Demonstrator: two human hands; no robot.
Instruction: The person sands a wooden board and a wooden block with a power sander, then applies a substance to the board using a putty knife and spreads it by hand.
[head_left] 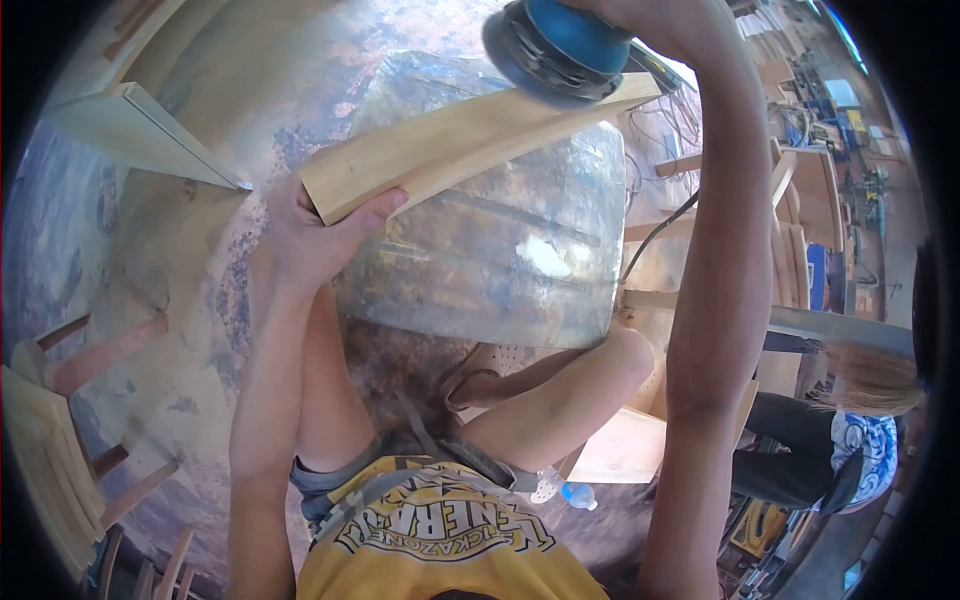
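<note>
My left hand is closed around the near left end of a pale wooden board, thumb on the face toward me. The board slants up to the right across a scuffed, translucent-looking block in front of my legs. At the top edge of the view, my right hand is closed on a blue electric sander, with part of the hand cut off by the frame. The sander's dark round base overlaps the far part of the board and is slightly blurred.
A pale panel stands at the upper left, and wooden frames lie lower left. A black cable runs along the right. A plastic bottle lies by my leg. Another person is at the right, near more wooden pieces.
</note>
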